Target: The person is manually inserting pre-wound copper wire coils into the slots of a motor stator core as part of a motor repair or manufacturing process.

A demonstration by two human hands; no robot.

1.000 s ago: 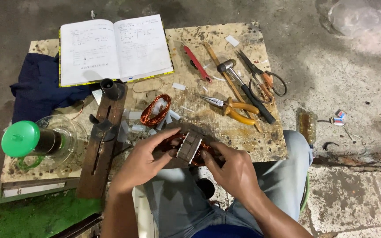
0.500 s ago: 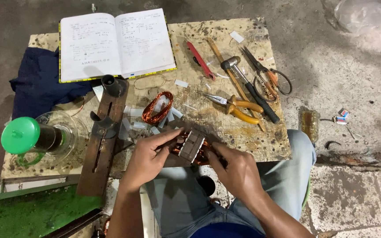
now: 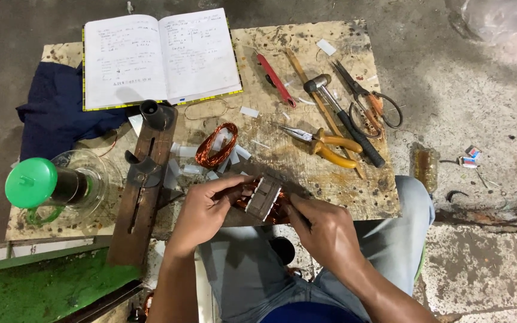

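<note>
My left hand (image 3: 201, 209) and right hand (image 3: 324, 230) clamp the grey laminated metal core with copper windings (image 3: 263, 198). Just beyond: loose copper wire coil (image 3: 215, 145); right, yellow-handled pliers (image 3: 324, 146).

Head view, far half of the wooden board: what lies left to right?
Dark blue cloth → open notebook with handwritten pages → red-handled tool → black-handled hammer → scissors with dark handles. Nearer, the left hand and right hand hold a small metal core wound with copper wire.
</note>
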